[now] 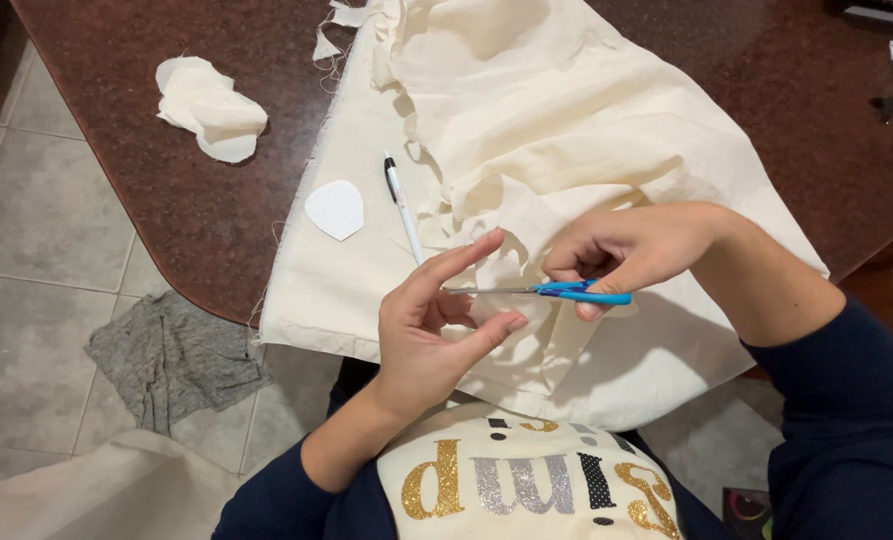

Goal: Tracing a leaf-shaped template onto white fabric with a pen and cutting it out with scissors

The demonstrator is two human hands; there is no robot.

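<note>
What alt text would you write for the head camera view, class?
A right hand cuts cream fabric with blue-handled scissors while the left hand holds the piece. A pen lies on the cloth over a brown table.

- One view only: the head camera looked steeply down from above the person's own chest, so the front of their top filled the bottom centre of the frame.
- It faced forward and down across the rounded edge of the reddish-brown table (pixel 167 200), which ran from upper left toward centre.
- It sat close: the left hand (pixel 432 335) and right hand (pixel 632 250) filled the middle, forearms entering from the lower corners.
- The cream cloth (pixel 567 110) reached the top edge; tiled floor (pixel 37 300) showed at left.
- No second view shared the scene.
</note>
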